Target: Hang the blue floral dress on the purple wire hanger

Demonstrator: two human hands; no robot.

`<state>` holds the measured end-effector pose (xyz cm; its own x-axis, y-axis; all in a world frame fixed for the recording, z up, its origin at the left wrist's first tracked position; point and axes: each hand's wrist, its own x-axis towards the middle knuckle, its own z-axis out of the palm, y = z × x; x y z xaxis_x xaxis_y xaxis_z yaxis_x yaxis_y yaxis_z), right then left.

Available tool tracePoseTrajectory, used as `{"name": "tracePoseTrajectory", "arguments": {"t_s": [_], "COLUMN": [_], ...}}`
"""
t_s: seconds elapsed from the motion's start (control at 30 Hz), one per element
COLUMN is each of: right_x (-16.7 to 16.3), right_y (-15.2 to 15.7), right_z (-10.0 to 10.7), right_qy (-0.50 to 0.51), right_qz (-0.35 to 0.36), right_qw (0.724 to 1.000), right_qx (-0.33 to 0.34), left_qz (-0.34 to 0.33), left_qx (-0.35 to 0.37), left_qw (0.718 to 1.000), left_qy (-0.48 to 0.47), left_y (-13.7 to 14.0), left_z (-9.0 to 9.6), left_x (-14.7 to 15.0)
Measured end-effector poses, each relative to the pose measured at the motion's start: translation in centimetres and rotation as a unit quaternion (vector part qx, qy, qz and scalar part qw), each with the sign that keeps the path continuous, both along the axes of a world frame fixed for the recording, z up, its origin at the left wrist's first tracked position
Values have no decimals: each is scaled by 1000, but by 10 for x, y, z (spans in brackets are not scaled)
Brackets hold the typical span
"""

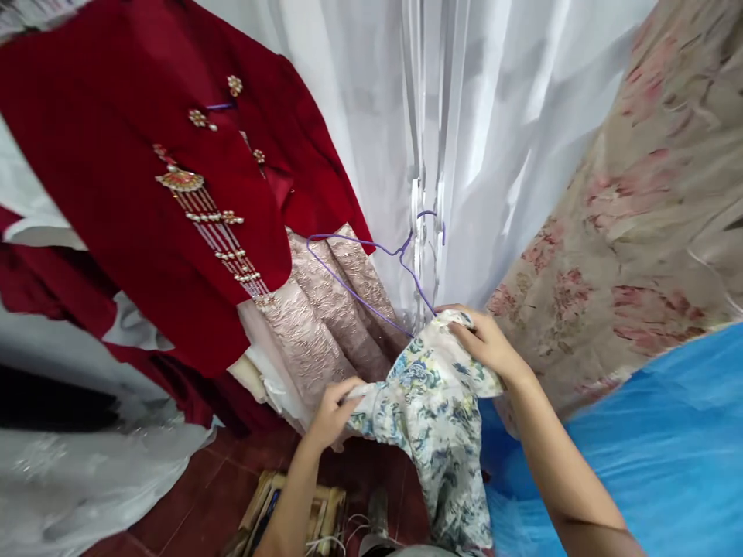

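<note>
A white floral garment (441,410) with blue and yellow print hangs between my hands. My left hand (337,410) pinches its edge at the left. My right hand (484,340) is closed on its upper part, with the fingers near the lower right end of a purple wire hanger (354,290). That end of the hanger goes in behind or inside the cloth; I cannot tell which. The hanger's left end is bare, and it tilts down to the right. Its hook passes by white plastic loops (416,201) in front of the white curtain.
A red velvet jacket (232,178) with beaded ornaments hangs at left, beside a pinkish textured skirt (325,309). Floral beige fabric (627,232) and blue tulle (655,441) fill the right. White curtain (360,100) hangs behind. A wooden stool (316,510) stands on the red tiled floor (191,487).
</note>
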<state>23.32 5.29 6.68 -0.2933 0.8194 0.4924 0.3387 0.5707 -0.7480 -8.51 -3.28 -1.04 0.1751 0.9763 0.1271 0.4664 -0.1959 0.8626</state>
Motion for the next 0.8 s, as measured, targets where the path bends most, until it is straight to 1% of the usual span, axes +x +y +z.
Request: {"name": "tracePoseTrajectory", "arguments": {"t_s": [0.07,0.1,0.13,0.2,0.27,0.33,0.37,0.43,0.5,0.53,0.57,0.6,0.63,0.7,0.77,0.8], "right_x": [-20,-27,-29,-24,-10,4,8,12,9,7,5,4,3,4,7,8], "right_y": [12,14,13,6,-4,-13,-16,-22,-24,-25,-25,-24,-24,-22,-23,-25], "right_z": [-4,-7,-8,-9,-5,2,6,15,22,24,25,26,25,21,11,3], "right_qy": [46,68,88,112,119,115,111,104,99,98,99,102,106,121,145,159], "right_qz": [23,23,16,-7,-20,-25,-26,-31,-42,-49,-55,-62,-71,-96,-129,-151], "right_qw": [998,996,994,989,983,976,973,972,972,971,970,969,968,968,968,968], "right_qx": [-34,-50,-63,-94,-139,-184,-199,-208,-209,-212,-215,-217,-216,-199,-156,-126], "left_qz": [8,6,-2,-30,-56,-62,-55,-15,34,52,58,50,27,-50,-131,-152], "left_qx": [38,55,67,87,113,146,164,200,238,258,277,295,307,308,290,285], "left_qw": [999,997,993,977,954,934,928,919,916,919,925,933,941,950,948,946], "left_qy": [22,52,94,192,274,319,331,340,321,294,255,200,138,23,-30,-32], "left_y": [-5,-5,-2,11,35,66,83,118,150,163,175,184,190,194,191,188], "left_z": [22,31,38,47,53,59,64,80,103,116,130,143,155,172,176,173], "left_x": [-20,-30,-40,-61,-81,-96,-102,-107,-104,-99,-92,-85,-75,-57,-43,-38]}}
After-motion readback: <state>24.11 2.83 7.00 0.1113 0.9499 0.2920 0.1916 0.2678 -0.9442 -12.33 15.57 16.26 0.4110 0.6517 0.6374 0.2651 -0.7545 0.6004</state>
